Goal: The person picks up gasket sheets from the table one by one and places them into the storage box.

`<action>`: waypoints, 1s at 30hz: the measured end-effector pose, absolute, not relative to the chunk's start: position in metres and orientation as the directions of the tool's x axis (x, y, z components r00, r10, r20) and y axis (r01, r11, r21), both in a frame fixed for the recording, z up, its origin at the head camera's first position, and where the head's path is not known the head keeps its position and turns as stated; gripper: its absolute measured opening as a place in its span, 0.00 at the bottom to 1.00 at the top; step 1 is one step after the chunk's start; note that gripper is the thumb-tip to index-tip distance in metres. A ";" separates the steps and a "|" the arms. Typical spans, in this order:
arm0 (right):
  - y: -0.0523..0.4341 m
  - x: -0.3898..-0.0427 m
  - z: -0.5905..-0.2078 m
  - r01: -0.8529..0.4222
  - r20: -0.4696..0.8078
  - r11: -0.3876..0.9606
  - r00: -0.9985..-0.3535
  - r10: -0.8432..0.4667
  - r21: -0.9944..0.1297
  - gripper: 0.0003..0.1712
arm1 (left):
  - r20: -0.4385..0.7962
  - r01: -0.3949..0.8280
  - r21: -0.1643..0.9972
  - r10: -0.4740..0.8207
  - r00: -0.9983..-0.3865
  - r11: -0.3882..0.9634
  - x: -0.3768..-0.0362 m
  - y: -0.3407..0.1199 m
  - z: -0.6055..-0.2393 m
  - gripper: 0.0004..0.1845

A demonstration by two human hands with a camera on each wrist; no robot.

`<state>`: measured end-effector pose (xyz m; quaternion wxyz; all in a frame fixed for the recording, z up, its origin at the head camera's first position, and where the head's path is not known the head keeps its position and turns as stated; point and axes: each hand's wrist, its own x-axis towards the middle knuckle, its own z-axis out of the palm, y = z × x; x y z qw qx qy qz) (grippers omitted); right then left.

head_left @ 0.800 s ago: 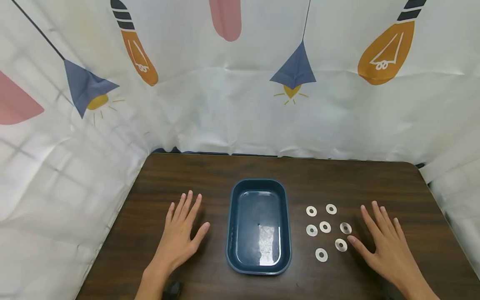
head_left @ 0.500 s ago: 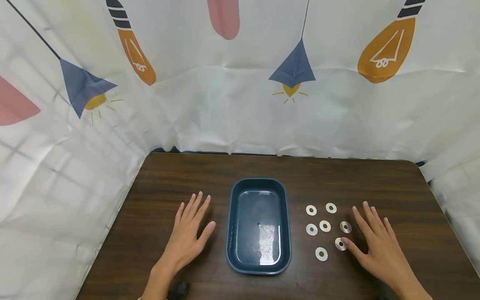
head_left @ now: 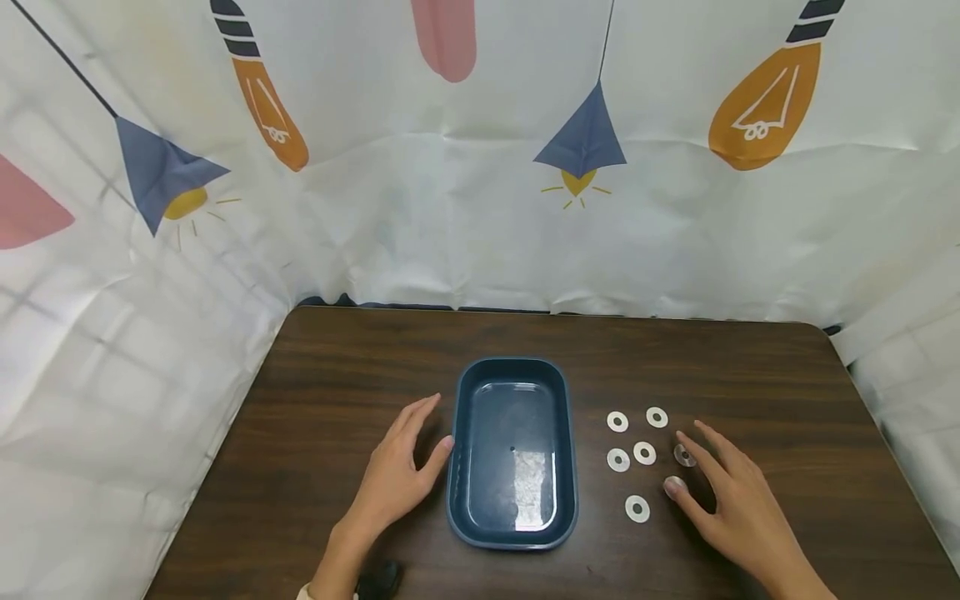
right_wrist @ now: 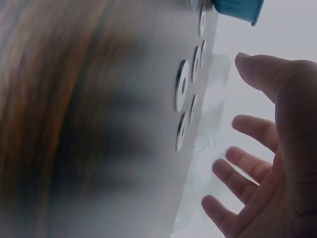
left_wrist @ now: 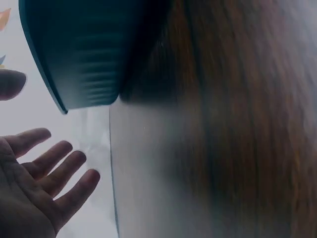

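A dark blue rectangular tray [head_left: 487, 467] stands near the middle of the table. My left hand [head_left: 401, 475] is at its left side, thumb tip right at the rim. In the left wrist view the fingers of this left hand [left_wrist: 34, 188] are spread below the tray's wall [left_wrist: 79, 54], gripping nothing. Right of the tray lie several flat metal washers [head_left: 631, 509]. My right hand [head_left: 735, 508] hovers over the rightmost ones, thumb covering one and index finger beside another. The right wrist view has the right hand [right_wrist: 282, 163] with loosely bent fingers apart from the washers [right_wrist: 179, 96].
The dark wood table [head_left: 360, 358] is bordered at the back and sides by a white curtain [head_left: 480, 217] printed with lamps and bulbs. A small black object [head_left: 382, 579] is under the left wrist.
My left hand has moved right, up to the tray's rim. My right hand has shifted left over the nearest washers, its fingers more bent. Tray and visible washers stay in place.
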<state>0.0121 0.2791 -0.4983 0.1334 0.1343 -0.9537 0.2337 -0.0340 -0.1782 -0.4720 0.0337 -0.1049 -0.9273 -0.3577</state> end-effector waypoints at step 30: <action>0.252 0.019 -0.504 -0.335 0.304 0.890 -0.922 -0.241 -0.310 0.27 | 0.074 0.271 0.544 0.276 -0.958 0.794 -0.029 -0.148 -0.482 0.46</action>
